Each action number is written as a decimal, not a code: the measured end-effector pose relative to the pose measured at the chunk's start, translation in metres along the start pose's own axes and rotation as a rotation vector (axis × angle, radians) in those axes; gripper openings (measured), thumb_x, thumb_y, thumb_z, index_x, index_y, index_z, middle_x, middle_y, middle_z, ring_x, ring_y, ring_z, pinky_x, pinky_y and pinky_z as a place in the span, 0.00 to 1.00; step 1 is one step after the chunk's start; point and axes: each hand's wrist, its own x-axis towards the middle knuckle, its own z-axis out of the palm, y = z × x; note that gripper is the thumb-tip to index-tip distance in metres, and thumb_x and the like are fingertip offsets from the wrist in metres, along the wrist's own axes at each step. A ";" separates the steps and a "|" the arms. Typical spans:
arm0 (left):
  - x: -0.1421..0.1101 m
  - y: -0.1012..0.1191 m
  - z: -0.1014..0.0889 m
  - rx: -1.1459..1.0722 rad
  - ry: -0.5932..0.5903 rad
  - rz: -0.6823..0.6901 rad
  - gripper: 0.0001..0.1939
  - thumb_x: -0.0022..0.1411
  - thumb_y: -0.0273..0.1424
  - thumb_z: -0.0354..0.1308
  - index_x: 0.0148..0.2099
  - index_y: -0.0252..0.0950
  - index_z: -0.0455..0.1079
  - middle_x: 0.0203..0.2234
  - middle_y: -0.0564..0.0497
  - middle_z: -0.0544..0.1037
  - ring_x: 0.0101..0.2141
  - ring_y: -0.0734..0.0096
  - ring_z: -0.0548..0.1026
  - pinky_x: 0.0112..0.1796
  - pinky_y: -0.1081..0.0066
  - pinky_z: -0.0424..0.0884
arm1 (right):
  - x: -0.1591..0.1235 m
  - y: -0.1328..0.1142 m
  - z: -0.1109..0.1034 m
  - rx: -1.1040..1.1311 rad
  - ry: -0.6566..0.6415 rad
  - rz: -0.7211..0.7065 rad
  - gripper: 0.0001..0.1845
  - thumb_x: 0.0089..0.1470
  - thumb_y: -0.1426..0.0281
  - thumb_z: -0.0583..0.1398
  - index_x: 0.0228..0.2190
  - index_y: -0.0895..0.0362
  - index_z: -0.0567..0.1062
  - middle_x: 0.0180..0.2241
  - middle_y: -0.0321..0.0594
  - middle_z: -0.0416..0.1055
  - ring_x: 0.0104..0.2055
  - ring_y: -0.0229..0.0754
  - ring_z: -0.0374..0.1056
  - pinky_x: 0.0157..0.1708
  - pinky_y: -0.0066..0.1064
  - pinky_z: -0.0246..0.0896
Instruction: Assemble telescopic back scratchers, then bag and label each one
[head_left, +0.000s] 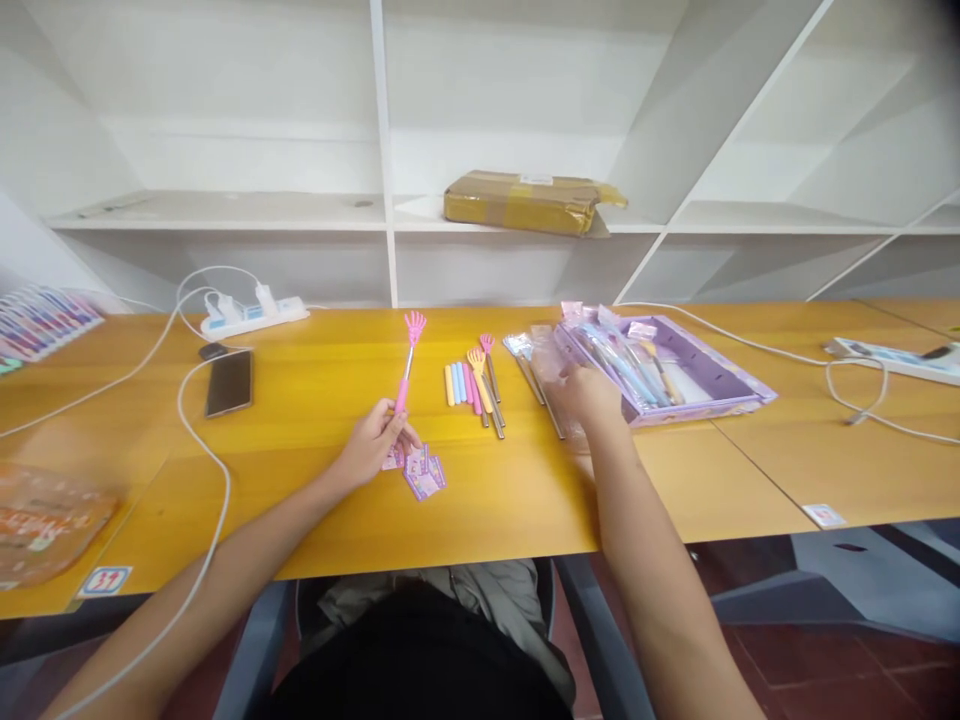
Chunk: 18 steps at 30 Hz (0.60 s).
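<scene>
Forearms (pixel 660 560) extend forward, left hand (pixel 379 440) pinching a pink scratcher (pixel 403 393), right hand (pixel 589 395) over plastic (pixel 549 352), grip unclear.

There's a purple box (pixel 709 345) on the table (pixel 510 500), wrapped stuff (pixel 626 362) piled in its left half. The right hand (pixel 592 395) is at some clear plastic (pixel 550 355) just left of the box, can't tell from here if it's gripping. Further left of the box: coloured tubes (pixel 460 384), claw-headed rods (pixel 478 366), then the left hand (pixel 375 438) holding a pink scratcher (pixel 403 394) by printed cards (pixel 425 478). Taped parcel (pixel 517 203) sits shelved behind the box.
</scene>
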 end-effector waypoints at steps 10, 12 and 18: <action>-0.001 -0.003 -0.001 0.016 -0.028 0.023 0.22 0.74 0.54 0.54 0.45 0.40 0.60 0.30 0.48 0.85 0.27 0.69 0.80 0.31 0.69 0.74 | 0.007 0.016 0.007 -0.049 -0.040 0.033 0.28 0.60 0.54 0.64 0.47 0.66 0.83 0.46 0.65 0.79 0.46 0.57 0.78 0.45 0.39 0.67; -0.001 -0.003 -0.001 0.014 -0.030 0.025 0.22 0.74 0.54 0.54 0.45 0.39 0.60 0.30 0.48 0.85 0.27 0.69 0.80 0.31 0.69 0.74 | 0.008 0.017 0.008 -0.051 -0.043 0.012 0.25 0.63 0.56 0.61 0.45 0.64 0.84 0.45 0.64 0.80 0.46 0.56 0.78 0.45 0.39 0.66; 0.000 -0.004 0.001 -0.056 -0.023 0.044 0.23 0.74 0.52 0.55 0.55 0.40 0.59 0.33 0.50 0.84 0.24 0.70 0.79 0.28 0.70 0.73 | 0.008 0.010 -0.002 0.029 0.196 0.072 0.21 0.67 0.68 0.53 0.43 0.64 0.84 0.44 0.63 0.80 0.42 0.55 0.77 0.42 0.41 0.65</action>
